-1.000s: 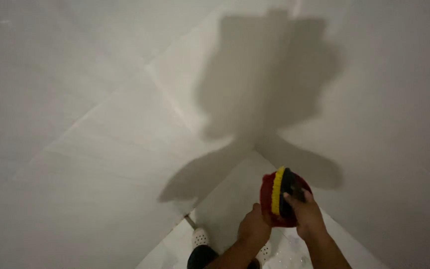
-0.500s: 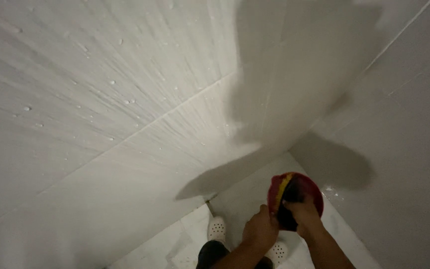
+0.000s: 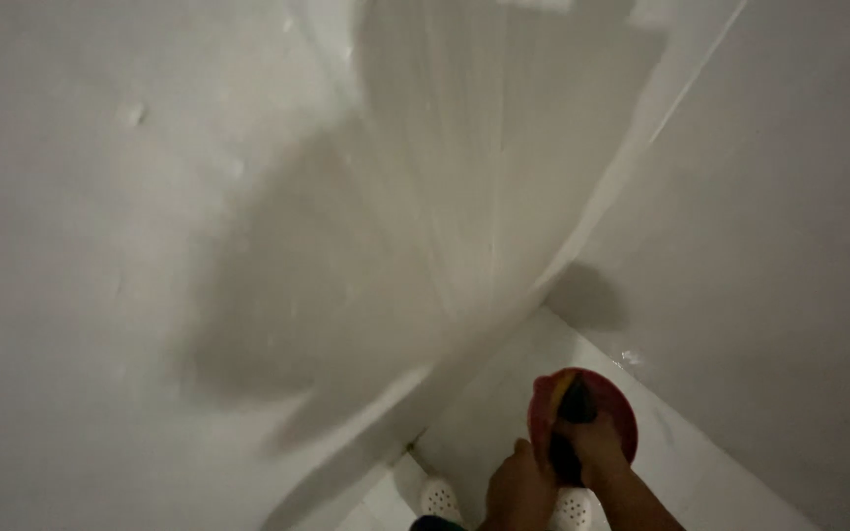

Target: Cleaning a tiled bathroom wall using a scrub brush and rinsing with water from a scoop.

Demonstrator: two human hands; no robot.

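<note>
- Fingers of the right hand (image 3: 597,447) wrap around the dark handle of a red plunger (image 3: 582,423), low at 5 o'clock.
- Left hand (image 3: 521,489) curls beside it at 7 o'clock; its grip is unclear.
- White shoes (image 3: 442,497) stand below, white tiled walls (image 3: 150,246) around.

Setting: a tiled wet room, most likely a home bathroom or shower corner. Evidence: large pale wall tiles (image 3: 150,246) cover the left side, with thin grout lines faintly visible and small droplets or specks on the glaze. A second tiled wall (image 3: 789,246) stands at the right; the two meet in a vertical corner seam (image 3: 582,236) running down toward the floor. White floor tiles (image 3: 504,393) fill the narrow wedge at the bottom, with a small wet glint near the right wall. White perforated clogs (image 3: 440,497), typical bathroom footwear, stand at the floor's lower edge. Lighting is dim; a soft shadow falls across the left wall.
</note>
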